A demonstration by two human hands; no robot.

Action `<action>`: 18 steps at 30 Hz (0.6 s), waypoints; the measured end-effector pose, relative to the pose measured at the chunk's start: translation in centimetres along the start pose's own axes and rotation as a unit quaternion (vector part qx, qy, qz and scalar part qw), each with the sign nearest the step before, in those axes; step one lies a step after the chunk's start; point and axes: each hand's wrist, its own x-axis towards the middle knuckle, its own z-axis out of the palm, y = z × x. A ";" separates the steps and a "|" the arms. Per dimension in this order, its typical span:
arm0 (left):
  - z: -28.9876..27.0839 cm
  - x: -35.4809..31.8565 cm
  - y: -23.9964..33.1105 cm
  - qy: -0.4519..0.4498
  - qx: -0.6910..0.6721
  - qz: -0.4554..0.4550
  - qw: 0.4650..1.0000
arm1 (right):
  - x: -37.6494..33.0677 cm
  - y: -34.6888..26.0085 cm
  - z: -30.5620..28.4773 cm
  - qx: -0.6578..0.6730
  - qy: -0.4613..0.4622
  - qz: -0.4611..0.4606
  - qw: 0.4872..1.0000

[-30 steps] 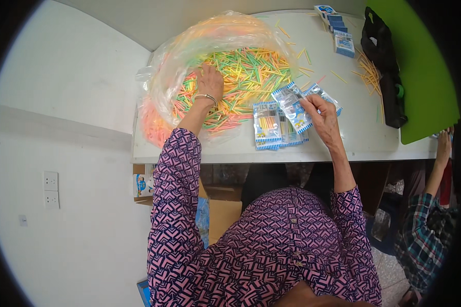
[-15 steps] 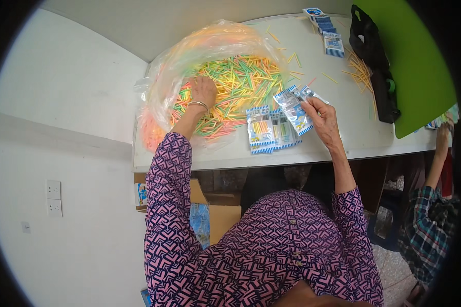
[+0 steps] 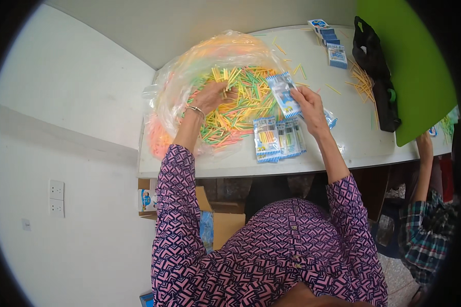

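Observation:
My left hand (image 3: 213, 97) is over a clear plastic bag (image 3: 171, 97) that lies open on the table. Its fingers are curled round a few thin yellow and orange sticks (image 3: 233, 77), partly hidden behind the fingers. Beneath it, the bag is full of short sticks (image 3: 251, 97) in green, yellow, orange and pink. Between thumb and fingers my right hand (image 3: 308, 105) grips a small blue-and-white packet (image 3: 283, 93), tilted at the pile's right edge. Several overlapping packets (image 3: 267, 137) with sticks showing through lie just below. Another packet (image 3: 331, 121) shows partly beside my right wrist.
A fanned stack of packets (image 3: 337, 55) lies at the far right of the white table (image 3: 353, 143). Loose sticks (image 3: 362, 82) lie near a black holder (image 3: 384, 92) and a green panel (image 3: 420, 66). Beyond it is another person's hand (image 3: 424, 146). Below the table stands an open carton (image 3: 228, 225).
My left hand has come up out of the pile with sticks in its fingers. My right hand has brought its packet up and left, nearer the left hand. The view has shifted slightly.

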 end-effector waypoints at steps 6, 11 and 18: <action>1.9 -0.2 -2.3 -0.079 -0.341 -0.010 0.937 | 0.5 -0.2 1.9 0.092 -0.034 0.050 0.994; 2.5 1.3 -3.3 0.022 -0.339 -0.007 0.941 | -0.4 2.1 0.9 0.081 -0.027 0.051 0.995; 3.2 1.4 -2.9 -0.051 -0.252 0.010 0.966 | 0.3 1.7 -0.3 0.094 -0.001 0.055 0.994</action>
